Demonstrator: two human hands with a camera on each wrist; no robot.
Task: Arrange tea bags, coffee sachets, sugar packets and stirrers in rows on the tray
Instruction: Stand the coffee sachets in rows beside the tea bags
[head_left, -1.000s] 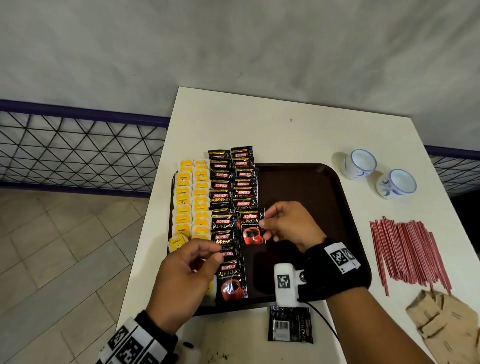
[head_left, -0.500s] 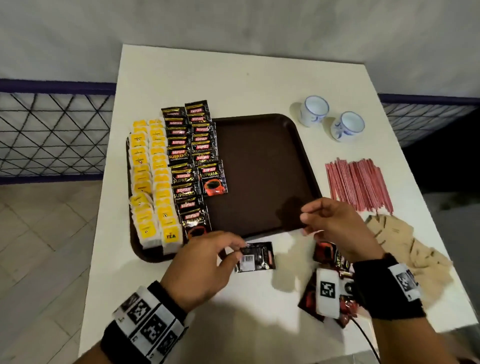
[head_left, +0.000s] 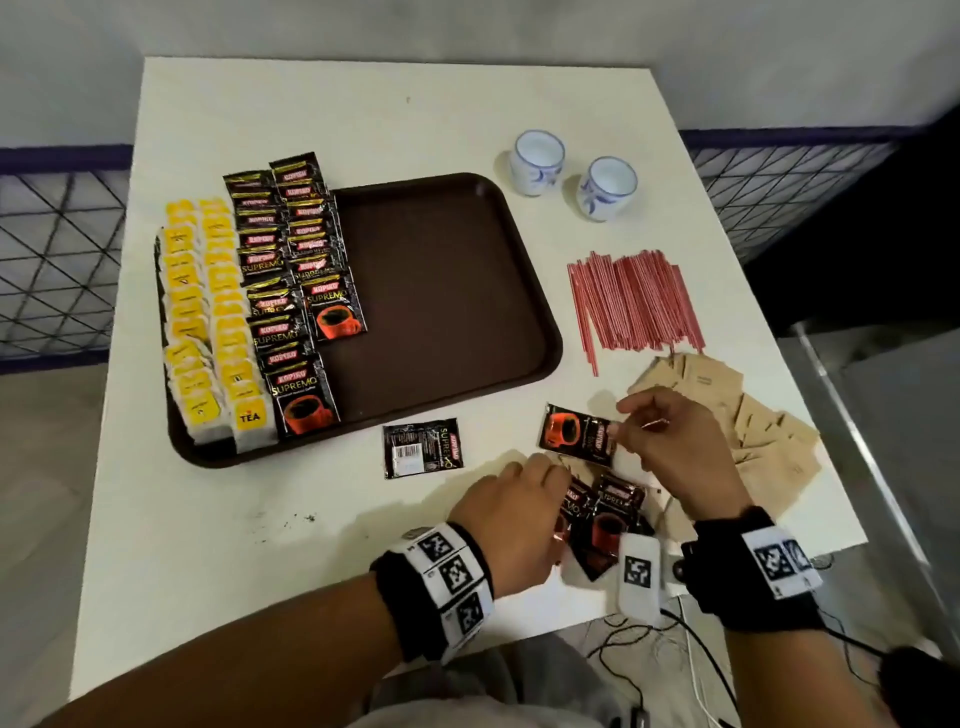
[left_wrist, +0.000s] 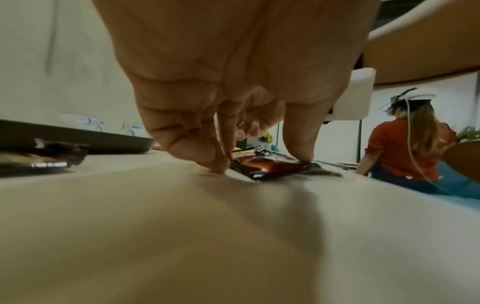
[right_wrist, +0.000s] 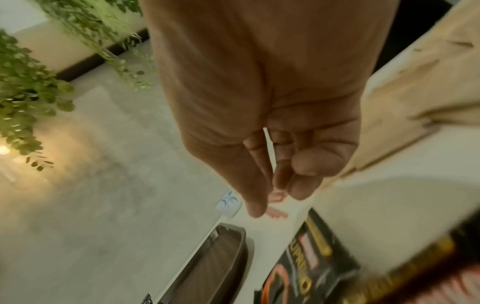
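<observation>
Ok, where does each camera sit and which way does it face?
Head: worn on the head, looking down at the table, tray, left hand and right hand.
Left wrist: low over the table, looking along fingers gripping a coffee sachet.
Right wrist: above the table, looking along loosely curled fingers toward the tray's rim.
All three share the tray.

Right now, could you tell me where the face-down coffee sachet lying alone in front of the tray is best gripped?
Pinch the face-down coffee sachet by its near edge, probably from above: it lies flat on the table, clear of the tray.
</observation>
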